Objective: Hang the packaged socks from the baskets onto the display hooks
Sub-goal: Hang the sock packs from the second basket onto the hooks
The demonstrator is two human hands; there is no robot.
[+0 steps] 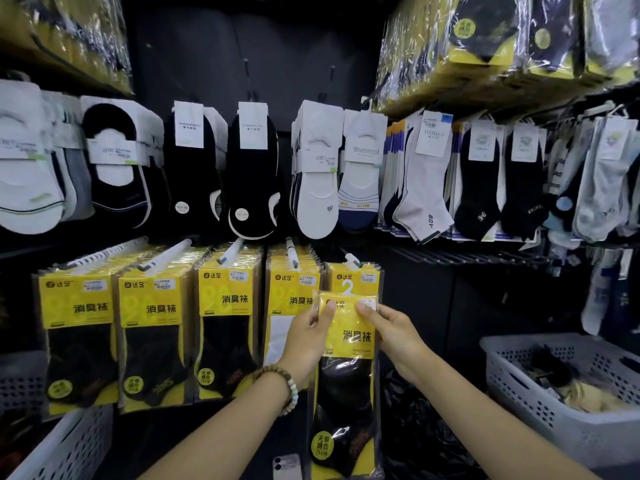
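I hold one yellow-and-black sock pack (348,375) upright in front of the lower display row. My left hand (308,337) pinches its upper left edge, thumb on the front. My right hand (391,330) pinches its upper right edge. The pack's white hanger loop (347,287) sits just below the rightmost display hook (352,260), which carries a few identical packs (353,277). Four more hooks to the left hold full rows of the same yellow packs (225,327).
A grey perforated basket (568,420) with more socks stands at the right. Another basket (65,448) is at the lower left. A phone (286,466) lies below my arms. Loose socks on cards hang on the rows above.
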